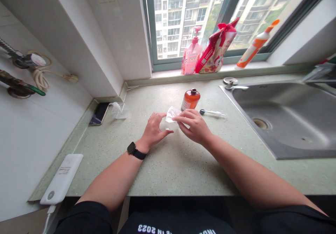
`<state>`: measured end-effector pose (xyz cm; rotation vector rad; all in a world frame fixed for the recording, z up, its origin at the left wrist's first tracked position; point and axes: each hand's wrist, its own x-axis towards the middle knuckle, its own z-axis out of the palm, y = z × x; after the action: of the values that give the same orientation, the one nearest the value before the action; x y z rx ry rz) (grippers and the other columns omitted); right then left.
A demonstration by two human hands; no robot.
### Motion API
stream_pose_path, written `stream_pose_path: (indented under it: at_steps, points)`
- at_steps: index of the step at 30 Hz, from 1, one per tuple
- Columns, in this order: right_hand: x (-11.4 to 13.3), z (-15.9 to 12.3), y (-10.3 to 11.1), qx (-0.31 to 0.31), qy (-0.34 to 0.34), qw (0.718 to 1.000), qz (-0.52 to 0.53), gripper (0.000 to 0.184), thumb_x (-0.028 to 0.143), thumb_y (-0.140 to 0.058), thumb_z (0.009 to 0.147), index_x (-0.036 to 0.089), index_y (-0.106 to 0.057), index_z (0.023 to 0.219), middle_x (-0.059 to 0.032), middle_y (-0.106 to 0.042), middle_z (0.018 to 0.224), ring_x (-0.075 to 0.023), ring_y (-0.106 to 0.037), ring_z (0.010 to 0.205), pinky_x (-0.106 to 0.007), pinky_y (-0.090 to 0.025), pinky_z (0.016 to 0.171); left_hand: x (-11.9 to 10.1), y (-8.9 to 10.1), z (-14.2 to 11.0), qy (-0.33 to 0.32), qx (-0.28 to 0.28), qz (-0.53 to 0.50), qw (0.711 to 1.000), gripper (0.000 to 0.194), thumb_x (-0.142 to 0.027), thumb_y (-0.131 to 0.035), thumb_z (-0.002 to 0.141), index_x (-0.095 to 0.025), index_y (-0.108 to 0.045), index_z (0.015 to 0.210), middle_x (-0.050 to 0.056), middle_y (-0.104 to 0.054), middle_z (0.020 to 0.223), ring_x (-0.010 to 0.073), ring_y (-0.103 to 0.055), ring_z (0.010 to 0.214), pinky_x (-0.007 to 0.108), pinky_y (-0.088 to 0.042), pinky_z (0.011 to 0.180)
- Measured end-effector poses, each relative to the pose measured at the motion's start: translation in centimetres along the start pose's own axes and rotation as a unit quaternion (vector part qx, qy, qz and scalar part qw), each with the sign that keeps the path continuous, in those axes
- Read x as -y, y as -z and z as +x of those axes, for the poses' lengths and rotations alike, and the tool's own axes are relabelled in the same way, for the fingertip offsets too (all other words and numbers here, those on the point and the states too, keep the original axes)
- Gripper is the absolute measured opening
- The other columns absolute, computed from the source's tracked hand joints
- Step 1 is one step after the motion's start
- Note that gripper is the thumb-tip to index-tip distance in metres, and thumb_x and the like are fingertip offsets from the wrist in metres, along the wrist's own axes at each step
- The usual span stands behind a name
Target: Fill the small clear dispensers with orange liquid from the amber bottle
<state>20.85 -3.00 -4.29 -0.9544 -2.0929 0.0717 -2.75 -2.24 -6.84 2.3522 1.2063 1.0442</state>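
My right hand (194, 125) pinches a crumpled white tissue (172, 114) over a small see-through container (170, 125), whose exact kind is hard to make out. Curved around the container's left side is my left hand (154, 130), thumb and fingers at its edges. Just behind the hands stands an amber bottle (191, 100) with a pale label and an uncovered neck. To its right a black-topped pump head with a clear tube (212, 113) lies on the counter.
A phone (99, 114) and a clear piece with white tissue (119, 110) lie at the left of the counter (168, 167). A white power bank (62, 178) sits near the front left edge. The steel sink (288, 122) is on the right; a pink pump bottle (191, 57), red bag (216, 52) and orange-white bottle (254, 48) line the sill.
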Motion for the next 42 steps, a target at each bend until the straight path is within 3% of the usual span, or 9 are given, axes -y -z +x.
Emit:
stream_pose_path:
  at_steps: [7, 20, 26, 37, 42]
  points:
    - [0.2, 0.0, -0.1, -0.016, -0.066, 0.996, 0.066, 0.025, 0.021, -0.062, 0.101, 0.027, -0.086, 0.106, -0.0059, -0.079, 0.096, -0.0231, -0.072, 0.093, -0.04, -0.058, 0.086, -0.1, 0.3, -0.1, -0.058, -0.048, 0.012, 0.997, 0.06, -0.055, -0.086, 0.087, -0.024, -0.06, 0.132, 0.009, -0.073, 0.122, 0.0319, -0.068, 0.118, 0.054, -0.05, 0.114]
    - [1.2, 0.2, 0.2, -0.045, -0.101, 0.989, 0.093, 0.027, 0.024, -0.064, 0.1, 0.028, -0.087, 0.113, -0.0065, -0.082, 0.099, -0.0221, -0.074, 0.091, -0.039, -0.06, 0.087, 0.3, 0.2, -0.4, -0.087, -0.116, 0.081, 0.986, 0.06, -0.053, -0.084, 0.089, -0.026, -0.059, 0.136, 0.008, -0.072, 0.118, 0.03, -0.067, 0.113, 0.055, -0.042, 0.123]
    - [1.3, 0.2, 0.1, -0.038, -0.15, 0.979, 0.135, 0.028, 0.028, -0.064, 0.1, 0.029, -0.087, 0.116, -0.0058, -0.083, 0.102, -0.0219, -0.076, 0.093, -0.038, -0.061, 0.089, 0.5, 0.1, -0.5, -0.067, -0.115, 0.106, 0.985, 0.06, -0.052, -0.085, 0.089, -0.027, -0.059, 0.137, 0.008, -0.071, 0.119, 0.0307, -0.067, 0.115, 0.055, -0.042, 0.122]
    - [1.4, 0.2, -0.7, -0.048, -0.252, 0.936, 0.241, 0.027, 0.034, -0.07, 0.094, 0.027, -0.088, 0.113, -0.0064, -0.086, 0.114, -0.0265, -0.078, 0.107, -0.041, -0.06, 0.099, 0.7, 0.1, -0.6, -0.052, -0.128, 0.138, 0.981, 0.062, -0.049, -0.085, 0.089, -0.027, -0.058, 0.139, 0.009, -0.07, 0.12, 0.0313, -0.065, 0.116, 0.057, -0.039, 0.124]
    - [0.9, 0.0, -1.4, -0.048, -0.334, 0.889, 0.309, 0.03, 0.044, -0.078, 0.087, 0.026, -0.089, 0.108, -0.0074, -0.086, 0.116, -0.0309, -0.078, 0.112, -0.048, -0.057, 0.105, 0.9, 0.0, -0.6, -0.047, -0.138, 0.145, 0.979, 0.067, -0.046, -0.088, 0.086, -0.026, -0.055, 0.14, 0.01, -0.069, 0.122, 0.0323, -0.065, 0.118, 0.057, -0.039, 0.123]
